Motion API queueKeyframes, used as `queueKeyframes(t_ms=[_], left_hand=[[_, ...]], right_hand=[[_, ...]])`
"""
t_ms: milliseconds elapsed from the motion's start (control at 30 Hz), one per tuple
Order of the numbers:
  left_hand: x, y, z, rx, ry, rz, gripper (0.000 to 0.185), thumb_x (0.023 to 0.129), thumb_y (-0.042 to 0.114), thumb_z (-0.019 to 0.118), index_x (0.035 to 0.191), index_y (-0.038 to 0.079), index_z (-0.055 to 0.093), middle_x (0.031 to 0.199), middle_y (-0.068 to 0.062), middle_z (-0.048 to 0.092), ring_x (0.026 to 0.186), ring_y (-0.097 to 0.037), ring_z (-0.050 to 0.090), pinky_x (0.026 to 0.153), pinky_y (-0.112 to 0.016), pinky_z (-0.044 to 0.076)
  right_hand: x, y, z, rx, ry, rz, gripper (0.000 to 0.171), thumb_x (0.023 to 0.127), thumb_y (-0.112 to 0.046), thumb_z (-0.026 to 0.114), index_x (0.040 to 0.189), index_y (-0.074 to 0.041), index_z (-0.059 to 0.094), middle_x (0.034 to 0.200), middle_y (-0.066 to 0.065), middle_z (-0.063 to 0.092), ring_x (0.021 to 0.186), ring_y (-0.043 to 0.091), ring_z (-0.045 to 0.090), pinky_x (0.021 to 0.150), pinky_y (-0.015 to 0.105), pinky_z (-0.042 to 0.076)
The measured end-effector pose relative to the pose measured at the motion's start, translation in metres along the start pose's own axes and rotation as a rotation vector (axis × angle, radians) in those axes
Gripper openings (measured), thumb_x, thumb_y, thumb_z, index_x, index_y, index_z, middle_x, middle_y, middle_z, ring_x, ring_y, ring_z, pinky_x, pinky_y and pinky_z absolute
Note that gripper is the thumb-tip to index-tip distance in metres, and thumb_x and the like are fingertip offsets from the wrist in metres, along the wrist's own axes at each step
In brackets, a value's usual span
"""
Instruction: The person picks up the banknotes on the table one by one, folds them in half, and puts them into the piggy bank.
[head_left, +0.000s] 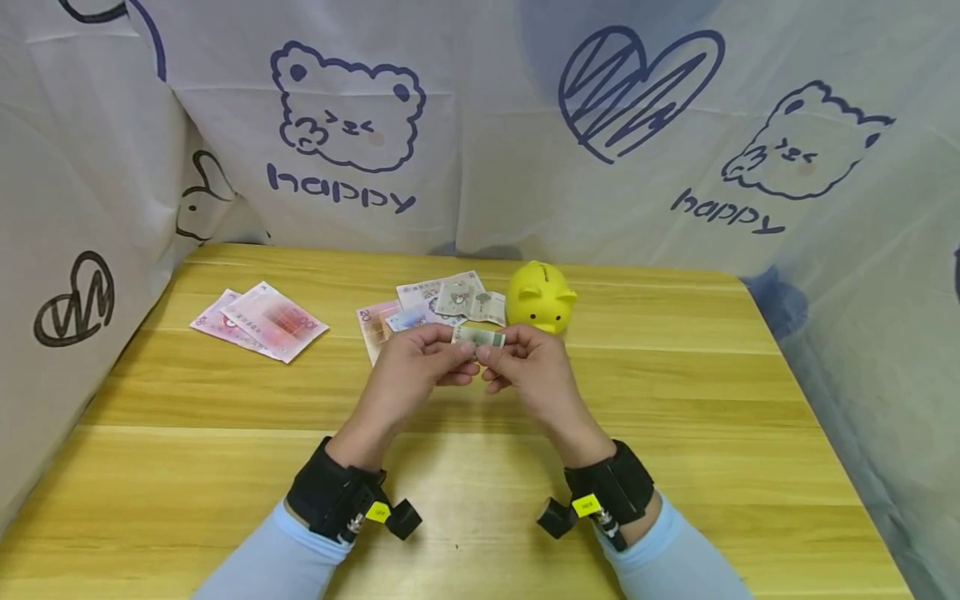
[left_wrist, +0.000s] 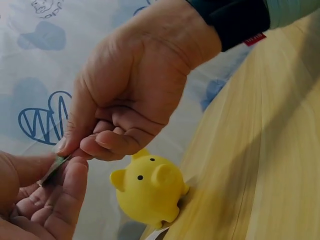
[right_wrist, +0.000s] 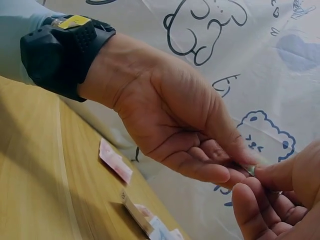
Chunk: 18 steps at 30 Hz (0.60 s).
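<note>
A person's left hand (head_left: 408, 360) and right hand (head_left: 542, 365) hold a small greenish banknote (head_left: 480, 337) above a wood-grain desk (head_left: 697, 400), each grip pinching one end between thumb and fingers. Thumbs cover its lower edge, its value cannot be read, and both wrist views give only a sliver of it among the fingertips. In the head view, the right hand masks the base of a yellow piggy bank (head_left: 542, 298) at two o'clock from the note; the left hand crosses the near side of some overlapping mixed banknotes (head_left: 433, 307) at ten o'clock, which partly hide one another. Two reddish banknotes (head_left: 277, 325) overlap at nine o'clock, well apart. Pale blue sleeves (head_left: 281, 562) run out of frame at five and seven o'clock; printed white cloth (head_left: 495, 158) hangs behind at twelve.
</note>
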<state>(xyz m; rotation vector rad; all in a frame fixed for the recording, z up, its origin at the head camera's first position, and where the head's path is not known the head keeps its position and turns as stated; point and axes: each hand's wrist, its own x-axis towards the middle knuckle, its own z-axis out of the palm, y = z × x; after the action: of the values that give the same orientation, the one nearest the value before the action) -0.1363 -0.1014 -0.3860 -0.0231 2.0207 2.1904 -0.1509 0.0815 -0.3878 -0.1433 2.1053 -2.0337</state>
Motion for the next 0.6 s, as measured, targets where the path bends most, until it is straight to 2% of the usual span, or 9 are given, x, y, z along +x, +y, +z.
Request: queueKeyframes(t_ms=[67,300,467,600], left_hand=[[-0.0005,0.0012,-0.0008,-0.012,-0.024,-0.020,0.017,0.105,0.005,0.064,0.111,-0.010,0.067,0.098,-0.015,0.078,0.082,-0.013,0.077,0.079,-0.030,0.066],[-0.0026,0.0039,-0.0003,-0.008,-0.041,-0.037,0.014,0.104,0.004,0.065,0.106,-0.009,0.067,0.092,-0.015,0.079,0.079,-0.014,0.078,0.079,-0.032,0.067],[-0.0021,0.0041,-0.0005,-0.040,-0.063,-0.044,0.012,0.104,0.003,0.064,0.105,-0.009,0.065,0.092,-0.013,0.078,0.079,-0.014,0.078,0.079,-0.031,0.067],[-0.0010,0.0022,-0.0017,-0.058,-0.045,-0.043,0.012,0.104,0.003,0.063,0.106,-0.009,0.063,0.096,-0.014,0.078,0.083,-0.015,0.078,0.081,-0.031,0.066]], right_hand=[[0.0009,0.0004,-0.0008,0.006,0.007,-0.002,0.012,0.101,-0.005,0.071,0.103,0.006,0.067,0.077,0.004,0.071,0.069,0.015,0.070,0.059,0.028,0.063],[0.0003,0.0019,-0.0026,0.009,0.035,-0.034,0.026,0.108,-0.019,0.062,0.104,0.006,0.070,0.074,0.006,0.068,0.062,0.014,0.068,0.058,0.030,0.064],[-0.0003,0.0023,-0.0022,-0.016,0.047,-0.046,0.026,0.108,-0.019,0.063,0.102,0.005,0.070,0.073,0.005,0.068,0.061,0.014,0.067,0.057,0.030,0.063],[0.0006,0.0018,-0.0016,0.004,0.000,-0.036,0.021,0.106,-0.015,0.065,0.104,0.006,0.069,0.077,0.004,0.071,0.069,0.017,0.070,0.058,0.030,0.064]])
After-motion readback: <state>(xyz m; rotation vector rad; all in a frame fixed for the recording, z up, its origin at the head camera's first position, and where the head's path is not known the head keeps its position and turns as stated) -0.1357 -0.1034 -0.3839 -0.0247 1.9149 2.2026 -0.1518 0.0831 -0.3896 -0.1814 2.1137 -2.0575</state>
